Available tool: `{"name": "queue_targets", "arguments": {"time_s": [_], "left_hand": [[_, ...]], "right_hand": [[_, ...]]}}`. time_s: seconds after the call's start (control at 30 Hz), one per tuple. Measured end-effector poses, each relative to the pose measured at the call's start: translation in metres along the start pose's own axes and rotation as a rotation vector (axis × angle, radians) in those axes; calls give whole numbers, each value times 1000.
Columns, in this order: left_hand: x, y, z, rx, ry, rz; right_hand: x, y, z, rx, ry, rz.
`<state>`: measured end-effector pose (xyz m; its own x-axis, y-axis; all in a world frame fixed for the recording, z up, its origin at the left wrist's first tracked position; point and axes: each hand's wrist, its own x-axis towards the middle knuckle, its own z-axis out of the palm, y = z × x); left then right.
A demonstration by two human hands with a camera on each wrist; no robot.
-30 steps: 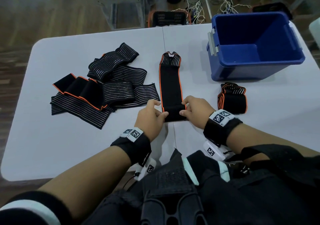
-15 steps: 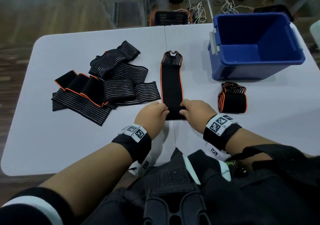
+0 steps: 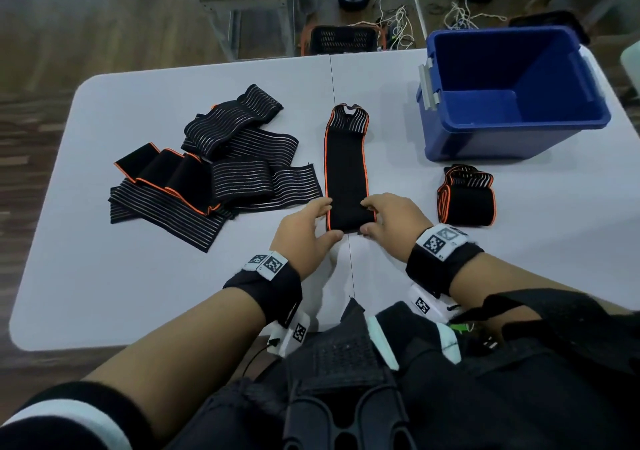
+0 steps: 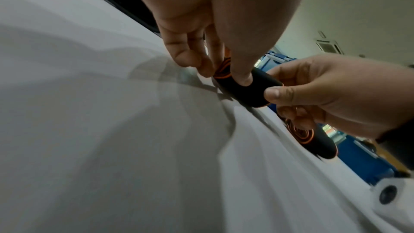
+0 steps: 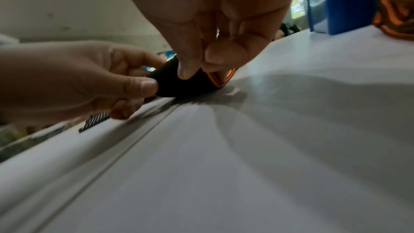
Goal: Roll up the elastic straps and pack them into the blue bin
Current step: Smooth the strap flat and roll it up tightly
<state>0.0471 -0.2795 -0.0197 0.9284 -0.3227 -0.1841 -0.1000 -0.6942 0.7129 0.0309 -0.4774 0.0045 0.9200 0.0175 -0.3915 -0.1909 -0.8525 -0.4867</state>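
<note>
Black elastic with orange edging, the strap (image 3: 346, 169) is lying flat along the table's (image 3: 104, 276) centre seam, its long axis running from the near edge toward the far edge. Its striped, looped end is pointing at the far edge, and its near end is wound into a short roll (image 3: 350, 220) lying crosswise to that axis. The left hand (image 3: 304, 229) is pinching the roll's left end, thumb on the near side and fingers curled over the top, as the left wrist view shows. The right hand (image 3: 393, 222) is gripping the right end the same way, thumb pressing the black face and fingers bent over the orange spiral seen in the right wrist view. A finished rolled strap (image 3: 465, 195) is sitting to the right, just in front of the blue bin (image 3: 485, 137), which is standing at the table's far right corner. A loose pile of unrolled straps (image 3: 207, 169) is spreading over the table's left half, well apart from the bin.
</note>
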Motion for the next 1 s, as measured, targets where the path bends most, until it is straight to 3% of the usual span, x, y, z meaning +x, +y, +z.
{"name": "queue_targets", "arguments": {"time_s": [0.13,0.3,0.5,0.67,0.87,1.0], "left_hand": [[4,-1,2,-106,48,-106],[11,2,0,-168,114,-185],[7,6,-2,-160,110,-161],[2,7,2,-72,41,-57],[6,6,1,42,-4,-28],[8,-2,2,197,-56,84]], "right_hand": [[3,4,0,219,75,131],[4,3,7,287,111,150],[-1,4,12,366,157,184],[-1,-2,8,267,125,162],[-11,4,10,-21,105,17],[-17,11,11,-175,67,-54]]}}
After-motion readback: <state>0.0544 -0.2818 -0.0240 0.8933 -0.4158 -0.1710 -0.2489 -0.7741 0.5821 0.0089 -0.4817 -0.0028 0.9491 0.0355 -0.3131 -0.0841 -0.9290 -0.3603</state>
